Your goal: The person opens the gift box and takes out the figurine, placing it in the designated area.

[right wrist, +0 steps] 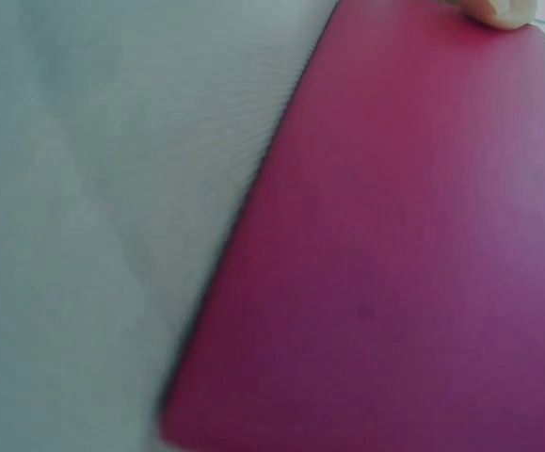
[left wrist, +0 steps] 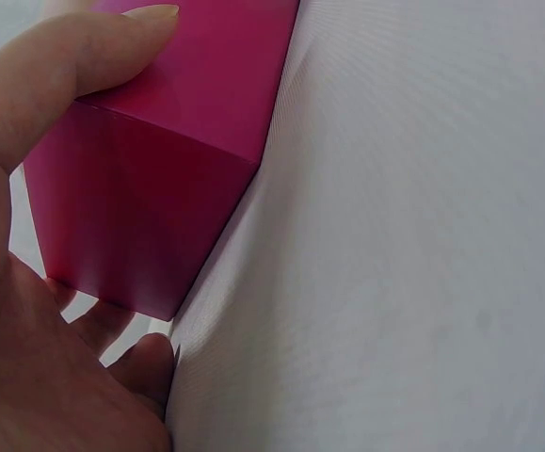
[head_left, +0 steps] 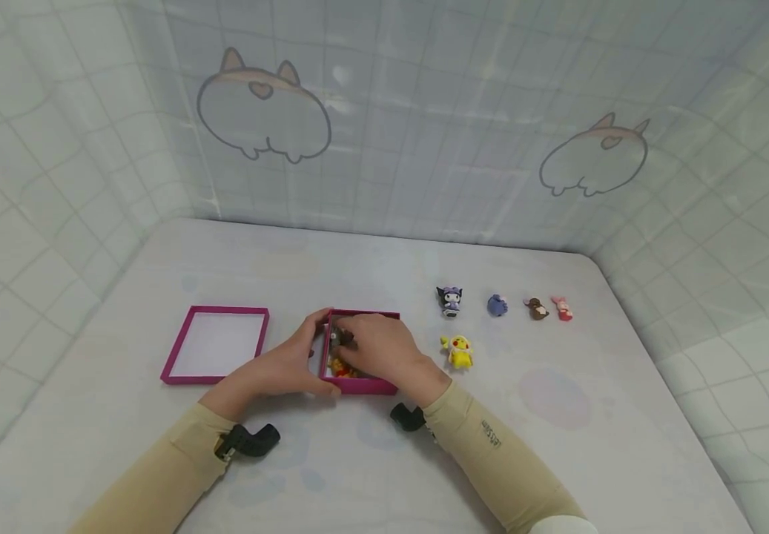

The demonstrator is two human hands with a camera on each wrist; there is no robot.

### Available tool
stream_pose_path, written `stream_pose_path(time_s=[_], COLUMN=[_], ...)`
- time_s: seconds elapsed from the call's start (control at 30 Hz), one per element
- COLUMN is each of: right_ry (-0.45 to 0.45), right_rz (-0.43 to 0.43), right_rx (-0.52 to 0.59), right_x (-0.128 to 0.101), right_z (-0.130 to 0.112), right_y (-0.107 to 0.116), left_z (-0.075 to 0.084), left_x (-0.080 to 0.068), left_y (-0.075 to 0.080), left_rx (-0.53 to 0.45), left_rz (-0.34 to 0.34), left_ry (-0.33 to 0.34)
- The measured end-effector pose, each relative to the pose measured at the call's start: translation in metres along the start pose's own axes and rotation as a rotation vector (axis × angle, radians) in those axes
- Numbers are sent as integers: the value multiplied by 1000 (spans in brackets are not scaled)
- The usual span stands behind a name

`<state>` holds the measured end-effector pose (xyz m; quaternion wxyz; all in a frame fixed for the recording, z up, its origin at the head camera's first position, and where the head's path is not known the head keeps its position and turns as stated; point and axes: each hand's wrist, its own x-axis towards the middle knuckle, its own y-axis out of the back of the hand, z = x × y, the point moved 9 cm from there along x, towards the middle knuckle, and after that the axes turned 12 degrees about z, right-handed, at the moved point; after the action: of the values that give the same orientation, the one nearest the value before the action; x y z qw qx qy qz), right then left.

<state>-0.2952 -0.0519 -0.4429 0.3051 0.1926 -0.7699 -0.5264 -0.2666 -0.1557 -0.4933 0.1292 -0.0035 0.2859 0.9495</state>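
Observation:
A deep pink open box (head_left: 367, 386) stands on the white table with small figurines inside. My left hand (head_left: 287, 367) grips its left side; the left wrist view shows the thumb (left wrist: 126, 47) on one face of the box (left wrist: 150, 217) and the fingers around the far side. Into the box reaches my right hand (head_left: 380, 348), its thumb and finger pinching a small grey-brown figurine (head_left: 335, 337), mostly hidden. Beside that lies a yellow-and-red figurine (head_left: 340, 368). In the right wrist view only the box's pink face (right wrist: 376, 235) and a fingertip show; my right hand is out of frame.
Left of the box lies a pink-rimmed lid (head_left: 217, 345), white inside. To the right stand a black-and-purple figurine (head_left: 450, 301), a yellow one (head_left: 459, 351), a blue one (head_left: 497, 305), a brown one (head_left: 536, 308) and a pink-and-red one (head_left: 562, 308).

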Motion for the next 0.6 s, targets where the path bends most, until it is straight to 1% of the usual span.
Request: stream_pose_path(time_s=[0.2,0.4,0.6], right_ry=[-18,-24,-62], right_rz=[18,8,-27], right_rx=[106,158,221], right_x=[-1,0,-1], right_z=[2,3,5], right_y=[4,7,6], left_z=[-1,-3,-1], left_x=[0,0,0], left_y=[0,0,0], left_rx=[4,9,12], left_rz=[4,6,6], left_ry=[9,14,11])
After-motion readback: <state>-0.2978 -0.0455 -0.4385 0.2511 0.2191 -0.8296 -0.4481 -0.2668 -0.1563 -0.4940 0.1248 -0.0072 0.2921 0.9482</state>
